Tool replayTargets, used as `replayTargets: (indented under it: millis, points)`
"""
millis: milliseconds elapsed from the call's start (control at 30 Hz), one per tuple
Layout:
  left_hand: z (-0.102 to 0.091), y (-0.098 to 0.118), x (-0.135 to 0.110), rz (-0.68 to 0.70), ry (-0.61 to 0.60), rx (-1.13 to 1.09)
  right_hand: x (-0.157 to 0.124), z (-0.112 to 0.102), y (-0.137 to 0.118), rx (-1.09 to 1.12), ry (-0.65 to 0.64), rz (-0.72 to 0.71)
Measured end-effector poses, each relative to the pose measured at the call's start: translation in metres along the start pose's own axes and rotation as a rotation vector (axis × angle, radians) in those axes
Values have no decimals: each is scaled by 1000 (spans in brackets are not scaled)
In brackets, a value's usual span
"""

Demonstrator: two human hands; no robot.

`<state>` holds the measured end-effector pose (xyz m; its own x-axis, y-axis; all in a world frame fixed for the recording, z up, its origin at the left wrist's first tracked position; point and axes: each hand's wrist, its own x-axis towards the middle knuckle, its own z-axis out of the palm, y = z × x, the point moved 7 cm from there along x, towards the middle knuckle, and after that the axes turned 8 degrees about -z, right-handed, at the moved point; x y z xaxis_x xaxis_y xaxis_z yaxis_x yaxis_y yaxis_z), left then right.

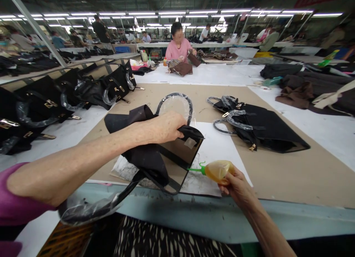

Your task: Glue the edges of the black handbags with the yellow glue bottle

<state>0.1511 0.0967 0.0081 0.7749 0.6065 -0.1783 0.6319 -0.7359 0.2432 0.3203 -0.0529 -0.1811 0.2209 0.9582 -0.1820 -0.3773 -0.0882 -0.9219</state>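
Gaping between the hands point(170, 127) point(233, 181): black bag point(165, 161)

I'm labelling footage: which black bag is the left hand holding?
The middle bag, by the bottle: left hand on its rim. Left bags and right bags are untouched.
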Motion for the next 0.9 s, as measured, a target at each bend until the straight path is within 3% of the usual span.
replayTargets:
  millis: [167,300,433,633,733,900]
  points:
    - [6,6,-24,29,40,170,-4,0,0,84,42,8]
    - [10,7,-32,92,103,349,-1,-7,-6,163,148,-36]
    - [-2,2,-29,112,184,442,5,-12,-13,224,234,-71]
    - [-19,2,-21,11,277,526,25,-5,-26,249,193,-136]
    - [-4,3,-18,18,304,513,39,-1,-30,228,144,-177]
    - [27,-6,-18,-14,236,413,58,-1,-27,173,93,-191]
